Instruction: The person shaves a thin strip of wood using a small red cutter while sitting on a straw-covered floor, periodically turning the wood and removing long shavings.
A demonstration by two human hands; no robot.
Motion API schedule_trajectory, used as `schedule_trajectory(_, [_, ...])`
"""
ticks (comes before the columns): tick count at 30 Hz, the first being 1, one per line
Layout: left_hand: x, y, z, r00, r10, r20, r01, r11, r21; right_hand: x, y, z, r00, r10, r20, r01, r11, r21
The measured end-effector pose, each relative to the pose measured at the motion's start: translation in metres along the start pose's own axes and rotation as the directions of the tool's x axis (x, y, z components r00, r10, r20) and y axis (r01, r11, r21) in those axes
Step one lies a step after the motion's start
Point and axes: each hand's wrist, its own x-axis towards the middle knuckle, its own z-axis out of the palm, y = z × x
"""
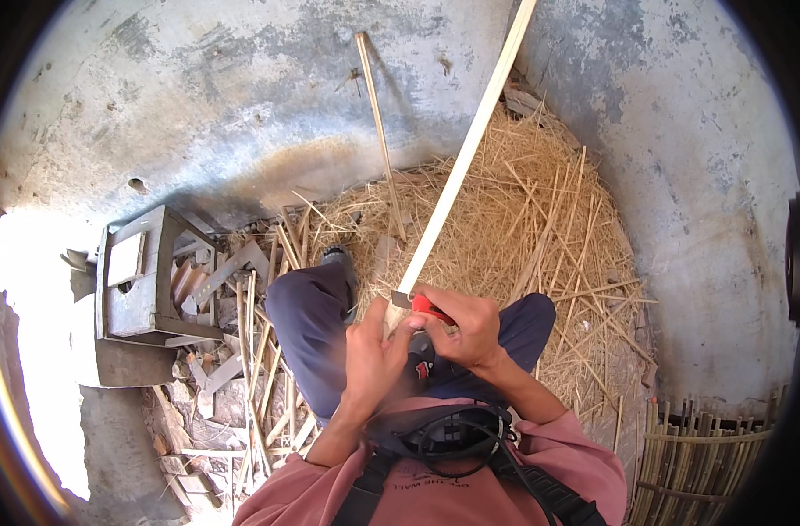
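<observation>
Seated with knees bent, a person in a pink top (400,504) and dark trousers (308,316) works with both hands close together before the lap. The left forearm rises from 7 o'clock, its hand (371,355) turned inward with the thumb toward the other hand; the right forearm comes in from between 4 and 5 o'clock, its hand (470,329) curled, knuckles up. The right fingers are closed around a red-handled blade (430,309), whose flat grey metal points toward 10 o'clock and lies across the lower end of a long pale strip (463,167), seemingly bamboo or wood. The left fingers and thumb pinch that lower end, just below the blade; the exact finger contact is partly hidden. From the grip, the strip runs out straight between 12 and 1 o'clock, beyond the upper edge of view.

Around the hands, a heap of straw-coloured shavings (496,206) spreads between 1 and 2 o'clock, a thin stick (375,105) leans on the weathered wall (268,79) at 12, and a worn wooden box frame (161,280) stands between 9 and 10. Loose sticks (253,368) litter the floor between 8 and 9, while a bound cane panel (702,465) stands at 4.
</observation>
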Motion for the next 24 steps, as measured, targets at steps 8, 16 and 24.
schedule_trajectory(8, [-0.006,-0.002,-0.001,0.996,-0.077,0.049,0.072,0.993,0.090,0.014,0.008,-0.005,0.990,-0.027,-0.139,0.029,0.999,0.012])
schedule_trajectory(16, [-0.009,-0.003,-0.012,0.994,-0.054,0.090,0.048,0.997,0.060,0.007,0.017,-0.015,0.995,-0.025,0.096,0.013,0.991,0.131])
schedule_trajectory(24, [-0.003,-0.004,-0.010,0.998,-0.009,0.067,0.013,0.997,-0.071,-0.008,0.024,-0.001,0.989,-0.019,0.150,-0.011,0.979,0.201])
